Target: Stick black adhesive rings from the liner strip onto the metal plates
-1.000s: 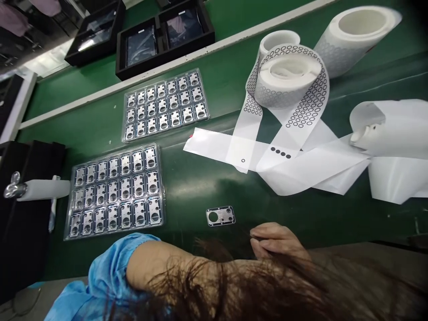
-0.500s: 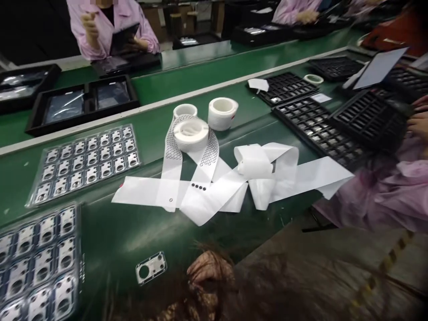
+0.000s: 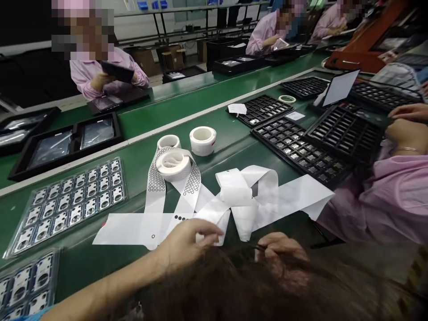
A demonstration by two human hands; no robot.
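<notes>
My left hand [image 3: 195, 236] reaches over the near side of the white backing strips [image 3: 127, 227], fingers bent forward, a gap showing between thumb and forefinger. To its right, my right hand [image 3: 284, 254] is closed, with a thin dark thing [image 3: 261, 247] at its fingertips; its kind is unclear. Hair covers the lower part of this hand. A few black dots [image 3: 180, 217] sit on the strip beside my left hand. Behind lie sticker rolls [image 3: 174, 165] with printed rings on their unwound tapes, and another white roll [image 3: 202, 140].
Clear trays of metal plates [image 3: 68, 200] lie on the left of the green table. Black compartment trays [image 3: 301, 149] stand to the right, near a co-worker's pink sleeve [image 3: 384, 191]. Across the table, a person in pink [image 3: 117, 67] holds a dark panel. Black boxes [image 3: 67, 142] stand far left.
The view has tilted up. My left hand and forearm have come in over the strips. One hand near the table edge now shows a dark thing at its fingertips. The loose metal plate is hidden.
</notes>
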